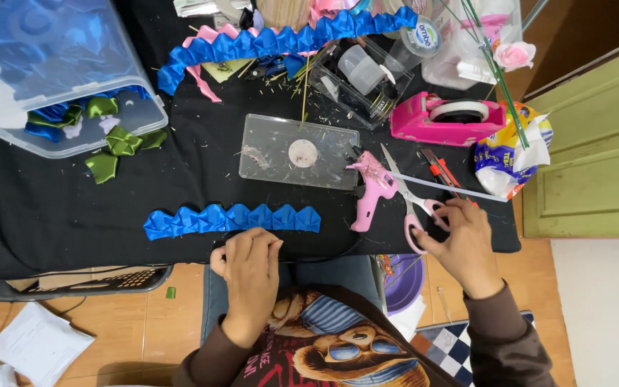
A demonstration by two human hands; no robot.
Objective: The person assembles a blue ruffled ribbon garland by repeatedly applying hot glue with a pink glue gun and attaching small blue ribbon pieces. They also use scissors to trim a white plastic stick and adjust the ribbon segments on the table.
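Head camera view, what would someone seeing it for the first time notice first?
Probably the bright blue folded ribbon strip lying on the black table just beyond the left hand. Next, the pink glue gun at centre, with the right hand on the pink-handled scissors beside it. A longer blue ribbon strip arcs across the far edge.

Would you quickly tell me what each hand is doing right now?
Left hand: curled shut at the table edge below the blue ribbon strip; contents cannot be told.
Right hand: gripping the scissors by their handles.
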